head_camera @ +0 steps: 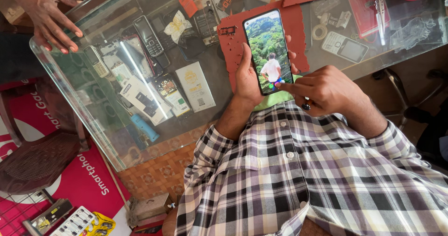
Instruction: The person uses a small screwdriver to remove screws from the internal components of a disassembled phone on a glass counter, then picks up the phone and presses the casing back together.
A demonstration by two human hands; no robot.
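Smartphone with lit screen sits clamped in the left hand above the glass tabletop, while the right hand, fingers curled, taps its near edge.

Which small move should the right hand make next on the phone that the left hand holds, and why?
Probably a short press or upward swipe with the right hand. Its index finger already rests at the bottom of the lit smartphone, beside small coloured icons, while the left hand grips the phone upright over the red mat. The screen shows only a wallpaper picture.
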